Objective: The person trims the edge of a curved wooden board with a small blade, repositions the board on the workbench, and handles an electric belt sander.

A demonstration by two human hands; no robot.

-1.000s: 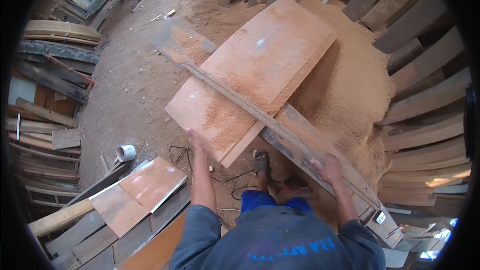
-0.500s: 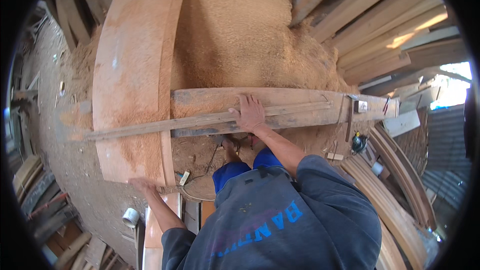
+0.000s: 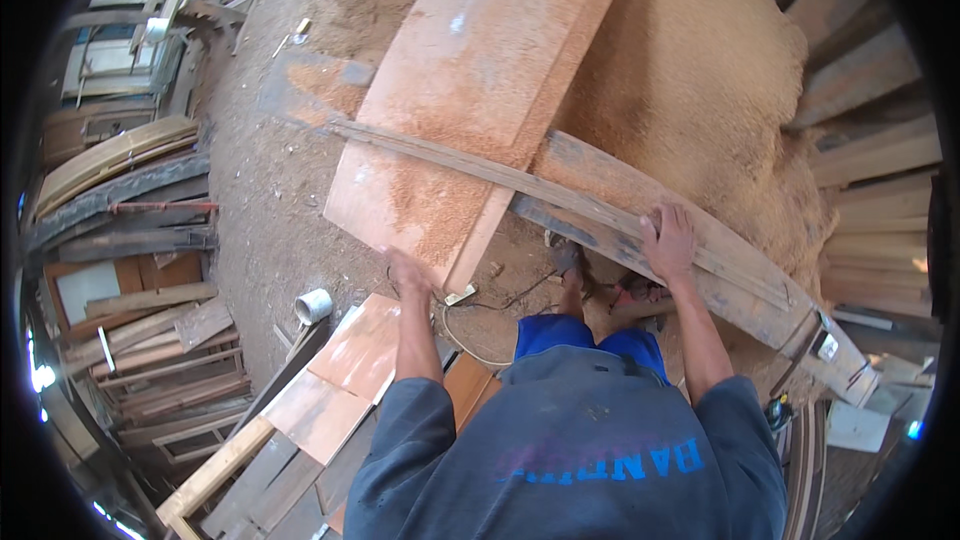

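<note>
A large, gently curved wooden panel [image 3: 470, 70], dusted with sawdust, lies across a long thick plank [image 3: 610, 175]. A narrow wooden batten [image 3: 520, 180] runs slantwise over both, its left end jutting just past the panel. My left hand [image 3: 408, 272] is at the panel's near edge, fingers closed around it and partly hidden. Spread over the batten and plank, to the right of the panel, is my right hand [image 3: 669, 241], its fingers stretched out flat.
A broad heap of sawdust [image 3: 700, 70] lies beyond the plank. Flat boards [image 3: 350, 360] and a white bucket [image 3: 313, 306] are at the near left. A cable [image 3: 455, 335] crosses the ground by my feet. Stacked timber lines the left [image 3: 130, 190] and right [image 3: 880, 150].
The whole view has turned, so the panel, batten and plank now slant down to the right. Both hands keep about the same places on them.
</note>
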